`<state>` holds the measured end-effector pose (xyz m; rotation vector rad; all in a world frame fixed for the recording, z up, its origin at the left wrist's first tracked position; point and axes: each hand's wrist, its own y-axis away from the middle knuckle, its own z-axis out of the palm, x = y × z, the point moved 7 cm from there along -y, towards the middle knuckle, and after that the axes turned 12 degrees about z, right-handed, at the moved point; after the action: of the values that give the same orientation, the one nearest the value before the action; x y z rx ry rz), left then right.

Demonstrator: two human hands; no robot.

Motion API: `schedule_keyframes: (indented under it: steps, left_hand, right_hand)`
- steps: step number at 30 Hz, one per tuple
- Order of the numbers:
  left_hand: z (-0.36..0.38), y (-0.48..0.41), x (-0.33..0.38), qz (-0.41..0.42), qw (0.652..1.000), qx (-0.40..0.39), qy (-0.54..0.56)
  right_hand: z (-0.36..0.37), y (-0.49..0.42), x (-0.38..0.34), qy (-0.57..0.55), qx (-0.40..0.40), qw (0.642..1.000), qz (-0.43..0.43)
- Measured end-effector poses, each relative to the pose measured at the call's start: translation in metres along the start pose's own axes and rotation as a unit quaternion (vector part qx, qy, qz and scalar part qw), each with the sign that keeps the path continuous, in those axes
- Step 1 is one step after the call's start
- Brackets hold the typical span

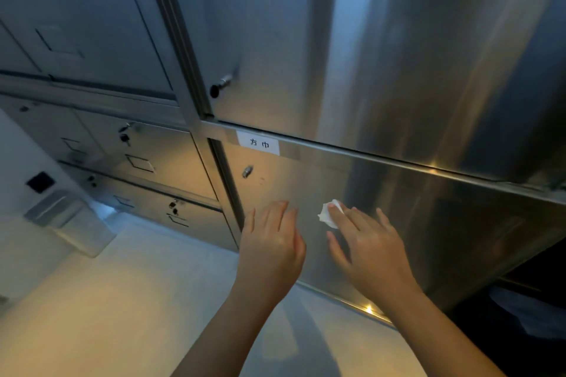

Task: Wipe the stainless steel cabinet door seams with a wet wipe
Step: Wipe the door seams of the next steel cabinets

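With straight fingers of my right hand (369, 251) I'm pinning the wipe (328, 214), left hand (271, 249) open, risking it slipping before the seam (228, 185).

Two hands, the left hand (271, 246) and the right hand (372, 251), lie below the one label (258, 142). One wipe (329, 214) is there too. Two doors: the upper door (306, 40) above the label, the lower door (428, 223) carrying it. One bin (76, 223) stands left of the label.

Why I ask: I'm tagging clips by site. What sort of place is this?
Probably a staff locker or linen storage room: banks of stainless steel cabinet doors, small key locks on them, and a white label reading 方巾.
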<state>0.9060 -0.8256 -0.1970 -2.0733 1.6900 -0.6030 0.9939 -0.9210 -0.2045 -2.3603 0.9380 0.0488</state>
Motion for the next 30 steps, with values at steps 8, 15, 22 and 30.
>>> schedule_keyframes:
  steps: [8,15,22,30]
  left_hand:
    - [-0.044,0.028,0.039,-0.056,0.998,0.001,-0.017]
    - [-0.060,0.061,0.040,-0.116,0.993,0.003,-0.029]
    - [-0.082,0.097,-0.014,-0.126,0.992,0.006,-0.027]
    - [-0.118,0.147,-0.128,-0.106,0.994,-0.028,0.025]
  right_hand:
    - [-0.040,0.018,-0.020,-0.053,-0.029,0.996,-0.058]
    - [-0.048,0.031,-0.049,-0.085,-0.053,0.989,-0.108]
    - [-0.030,0.042,-0.104,-0.055,-0.064,0.991,-0.099]
    - [0.042,0.077,-0.219,-0.036,-0.176,0.984,-0.002]
